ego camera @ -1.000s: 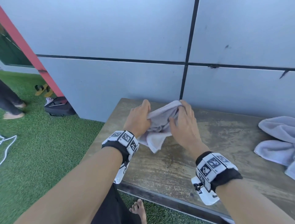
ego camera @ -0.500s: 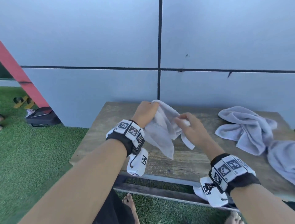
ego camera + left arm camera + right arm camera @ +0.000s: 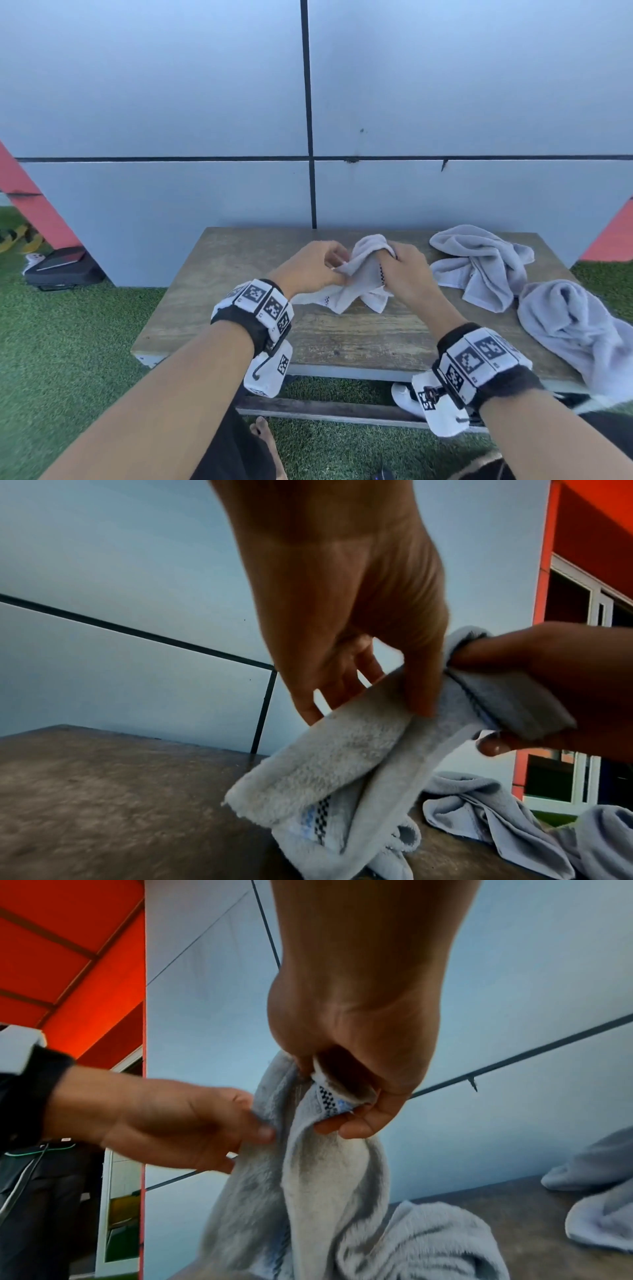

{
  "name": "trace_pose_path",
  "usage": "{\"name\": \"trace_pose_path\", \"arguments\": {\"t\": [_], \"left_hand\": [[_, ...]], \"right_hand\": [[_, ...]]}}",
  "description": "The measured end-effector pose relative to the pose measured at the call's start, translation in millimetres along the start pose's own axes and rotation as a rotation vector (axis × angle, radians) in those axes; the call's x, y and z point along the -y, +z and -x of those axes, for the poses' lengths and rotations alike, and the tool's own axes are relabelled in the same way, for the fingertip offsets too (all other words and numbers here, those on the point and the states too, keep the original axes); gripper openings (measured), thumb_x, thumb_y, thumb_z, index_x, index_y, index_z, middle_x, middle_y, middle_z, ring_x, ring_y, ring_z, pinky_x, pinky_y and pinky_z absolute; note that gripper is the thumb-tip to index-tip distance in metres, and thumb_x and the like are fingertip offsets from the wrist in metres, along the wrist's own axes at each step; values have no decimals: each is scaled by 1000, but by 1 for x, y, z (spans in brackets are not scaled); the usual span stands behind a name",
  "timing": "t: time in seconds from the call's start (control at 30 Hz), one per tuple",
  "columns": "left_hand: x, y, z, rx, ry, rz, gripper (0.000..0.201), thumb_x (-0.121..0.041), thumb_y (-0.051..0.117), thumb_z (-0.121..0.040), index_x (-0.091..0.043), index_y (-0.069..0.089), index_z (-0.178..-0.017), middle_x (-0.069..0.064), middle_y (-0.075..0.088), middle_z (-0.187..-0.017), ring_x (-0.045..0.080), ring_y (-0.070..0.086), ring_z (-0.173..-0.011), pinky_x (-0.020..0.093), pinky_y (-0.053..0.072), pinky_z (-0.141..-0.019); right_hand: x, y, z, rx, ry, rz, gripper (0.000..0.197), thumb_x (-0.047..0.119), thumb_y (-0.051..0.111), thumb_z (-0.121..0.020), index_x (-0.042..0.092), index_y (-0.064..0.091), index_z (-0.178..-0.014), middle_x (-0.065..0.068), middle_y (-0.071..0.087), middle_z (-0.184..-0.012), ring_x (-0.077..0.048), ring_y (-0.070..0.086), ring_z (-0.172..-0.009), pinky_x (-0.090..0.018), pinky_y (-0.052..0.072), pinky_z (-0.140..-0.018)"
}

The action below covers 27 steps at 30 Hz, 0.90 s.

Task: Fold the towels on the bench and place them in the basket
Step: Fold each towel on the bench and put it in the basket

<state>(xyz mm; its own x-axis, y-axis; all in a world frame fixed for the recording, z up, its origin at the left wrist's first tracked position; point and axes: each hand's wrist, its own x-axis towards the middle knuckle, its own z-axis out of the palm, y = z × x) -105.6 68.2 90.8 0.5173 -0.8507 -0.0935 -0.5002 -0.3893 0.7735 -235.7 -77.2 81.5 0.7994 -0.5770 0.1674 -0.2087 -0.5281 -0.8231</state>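
On the left, artificial grass (image 3: 68, 325) ran up to the wooden bench (image 3: 342, 335), whose top stretched rightward along the grey panelled wall (image 3: 171, 102). Above the bench's middle, the left hand (image 3: 313, 265) pinched an edge of the small grey towel (image 3: 359, 277) between thumb and fingertips, the other fingers (image 3: 342, 669) loosely spread behind the cloth. Just to its right, the right hand (image 3: 404, 270) had fingers and thumb curled tight around a bunched corner bearing a chequered trim (image 3: 327, 1096). The towel hung between the two hands, its long axis dropping from the grips down to the bench top, where the lower folds rested crumpled. Both hands stood equally near it, so the coming move seemed to turn on drawing the two held edges apart sideways to open the cloth flat. Farther right lay two more crumpled towels: one (image 3: 486, 267) near the wall, another (image 3: 579, 332) at the bench's right end. No basket was in sight.
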Motion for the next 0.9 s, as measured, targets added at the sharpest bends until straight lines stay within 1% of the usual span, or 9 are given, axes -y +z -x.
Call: {"name": "trace_pose_path", "arguments": {"t": [0.1, 0.17, 0.23, 0.33, 0.5, 0.63, 0.7, 0.8, 0.9], "left_hand": [[1, -8, -4, -243, 0, -90, 12, -25, 68, -91, -17, 75, -95, -2, 75, -90, 15, 70, -86, 35, 57, -79], [-3, -18, -8, -383, 1, -141, 17, -25, 64, -94, -13, 75, -88, 1, 72, -81, 15, 65, -74, 29, 50, -64], [-7, -30, -11, -474, 6, -195, 28, -26, 62, -96, -7, 67, -76, 2, 60, -65, 14, 50, -58, 26, 36, -55], [-11, -46, -16, -579, -3, -212, 38, -30, 61, -97, -2, 57, -72, 4, 47, -61, 17, 42, -56, 31, 32, -56], [-18, -55, -17, -586, -16, -219, 37, -32, 50, -102, 3, 57, -90, 12, 56, -77, 21, 47, -67, 32, 33, -59], [-19, -51, -10, -468, -71, -201, 14, -16, 48, -96, -4, 55, -96, 3, 53, -79, 17, 45, -66, 29, 33, -55], [-15, -51, -9, -420, -114, -195, 15, -6, 44, -89, -7, 56, -98, 3, 54, -83, 17, 46, -68, 27, 35, -56], [-2, -54, -13, -435, -133, -236, 16, -2, 44, -88, -6, 56, -79, 6, 54, -74, 18, 45, -64, 26, 34, -52], [10, -53, -19, -482, -98, -203, 35, -10, 51, -93, -12, 35, -61, 3, 31, -56, 16, 27, -51, 24, 22, -47]], "right_hand": [[-3, -21, -7, -81, -51, 157, 19, 13, 48, -95, 17, 52, -76, 5, 53, -69, -19, 48, -67, -32, 35, -57], [-6, -37, -9, -128, -85, 213, 13, 16, 52, -96, 21, 57, -84, 9, 56, -71, -19, 52, -69, -32, 37, -58], [-11, -51, -11, -130, -101, 252, 18, 19, 54, -97, 22, 59, -80, 10, 54, -63, -13, 49, -59, -30, 32, -52], [-13, -66, -16, -143, -82, 265, 35, 15, 53, -95, 23, 48, -61, 3, 46, -53, -16, 39, -49, -31, 29, -52], [-12, -72, -16, -153, -95, 256, 42, 17, 51, -98, 22, 41, -57, 1, 41, -51, -20, 35, -50, -32, 25, -48], [-17, -72, -17, -197, -99, 184, 24, 13, 53, -98, 13, 60, -76, 0, 55, -62, -20, 48, -58, -28, 32, -51], [-22, -69, -17, -201, -94, 161, 18, 10, 54, -98, 4, 64, -84, -8, 60, -68, -26, 51, -63, -31, 35, -54], [-32, -67, -17, -212, -63, 143, 22, 12, 54, -98, 1, 60, -80, -12, 57, -64, -24, 46, -59, -34, 32, -54], [-42, -65, -20, -203, 13, 136, 37, 18, 50, -101, 11, 43, -66, -1, 41, -55, -17, 34, -52, -31, 24, -50]]}}
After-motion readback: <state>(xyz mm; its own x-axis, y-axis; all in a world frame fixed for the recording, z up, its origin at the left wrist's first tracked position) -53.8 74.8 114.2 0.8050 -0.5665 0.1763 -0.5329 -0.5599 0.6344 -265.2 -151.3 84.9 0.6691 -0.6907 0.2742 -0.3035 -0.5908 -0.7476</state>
